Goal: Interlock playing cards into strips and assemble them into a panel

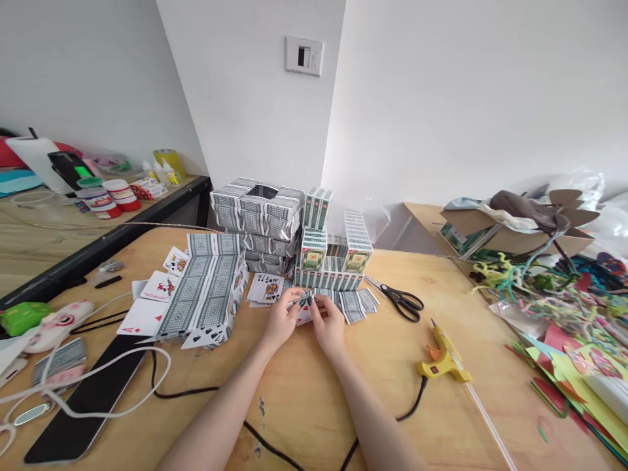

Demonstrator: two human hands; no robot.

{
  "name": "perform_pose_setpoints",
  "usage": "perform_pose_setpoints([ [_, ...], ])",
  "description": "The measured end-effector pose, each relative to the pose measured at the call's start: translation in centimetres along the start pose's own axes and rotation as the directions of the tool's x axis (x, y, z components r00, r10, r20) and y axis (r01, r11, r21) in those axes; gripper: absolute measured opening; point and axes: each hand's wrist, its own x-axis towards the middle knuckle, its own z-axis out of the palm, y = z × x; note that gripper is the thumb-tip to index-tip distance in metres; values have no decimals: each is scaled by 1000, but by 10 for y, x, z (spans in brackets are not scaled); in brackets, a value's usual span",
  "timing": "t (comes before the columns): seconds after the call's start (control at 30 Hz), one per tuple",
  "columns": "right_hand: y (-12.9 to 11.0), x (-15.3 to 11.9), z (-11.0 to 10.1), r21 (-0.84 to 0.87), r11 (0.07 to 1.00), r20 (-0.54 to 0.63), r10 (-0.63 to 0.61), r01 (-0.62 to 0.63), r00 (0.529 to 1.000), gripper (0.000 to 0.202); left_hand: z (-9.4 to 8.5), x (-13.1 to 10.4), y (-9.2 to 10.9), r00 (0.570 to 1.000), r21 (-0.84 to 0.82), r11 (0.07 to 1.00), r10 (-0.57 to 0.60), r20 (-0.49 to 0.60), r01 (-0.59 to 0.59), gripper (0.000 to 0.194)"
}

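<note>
My left hand (284,316) and my right hand (328,320) meet at the middle of the table, fingertips pinched together on a playing card (304,315) with a red mark on its face. Just right of them, several cards (350,304) lie back side up. Left of my left hand, a few face cards (265,288) lie face up. A long structure of joined cards (196,291) rests further left. Behind my hands stand stacked green card boxes (328,273) and a tall stack of boxes built from grey-patterned cards (260,216).
Black scissors (405,302) and a yellow glue gun (444,360) lie to the right, its black cord crossing under my forearms. Coloured paper (574,366) and pipe cleaners (520,281) fill the right side. White cable (122,353) and a black slab (88,399) lie left.
</note>
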Motion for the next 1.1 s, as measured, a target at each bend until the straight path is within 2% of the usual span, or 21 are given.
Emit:
perform_pose_setpoints([
  [0.1,0,0,-1,-94,991,-3,-97,96,995,26,1,-2,-2,999,43,999,21,38,-22,27],
  [0.2,0,0,-3,-139,979,47,-147,152,988,25,3,-4,-2,999,120,992,28,38,-32,23],
  [0.37,7,3,-4,-131,986,8,-101,101,995,24,5,-5,-4,998,293,956,38,-59,-19,18],
  [0.47,11,3,-3,-122,989,-33,-86,82,996,21,6,-5,-5,994,326,945,44,-97,-10,14],
  [0.77,9,2,-5,-197,978,-65,-81,67,995,16,8,-10,1,988,348,932,133,-75,-99,21],
  [1.1,3,-1,-8,-320,938,-6,-146,136,989,20,9,-10,-1,987,413,909,110,-113,-54,23],
])
